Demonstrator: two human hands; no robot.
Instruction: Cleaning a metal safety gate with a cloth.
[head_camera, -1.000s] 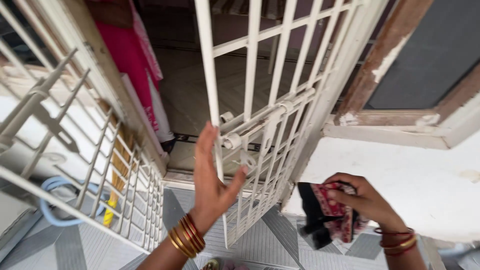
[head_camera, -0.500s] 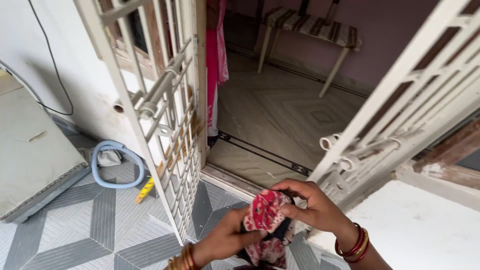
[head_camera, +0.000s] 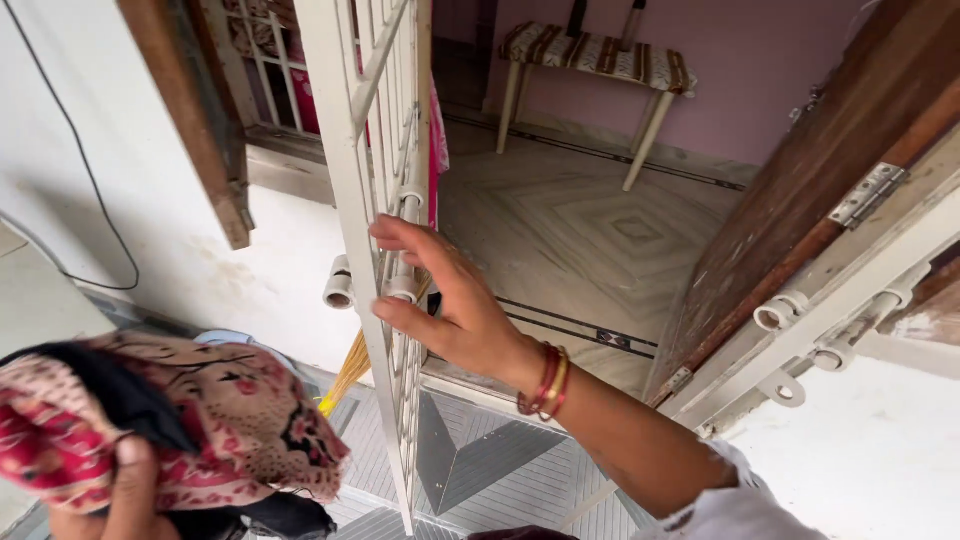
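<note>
My right hand (head_camera: 455, 310), with red and gold bangles at the wrist, lies flat with spread fingers against the edge of a white metal grille gate leaf (head_camera: 365, 120), just beside its tubular latch rings (head_camera: 340, 287). At the bottom left, my left hand (head_camera: 115, 495) grips a bundled red and beige patterned cloth (head_camera: 215, 420) with some black fabric folded into it. Most of that hand is cut off by the frame edge.
A brown wooden door (head_camera: 800, 200) and a second white gate leaf (head_camera: 850, 310) stand open on the right. Through the doorway lie a patterned marble floor (head_camera: 590, 230) and a cushioned bench (head_camera: 600, 55). A yellow broom (head_camera: 350, 370) leans behind the gate. A wooden shutter (head_camera: 195, 110) juts out at the left.
The cloth has passed from my right hand, through both hands, into my left. My right hand has gone to the left gate leaf. My view has swung towards the open doorway.
</note>
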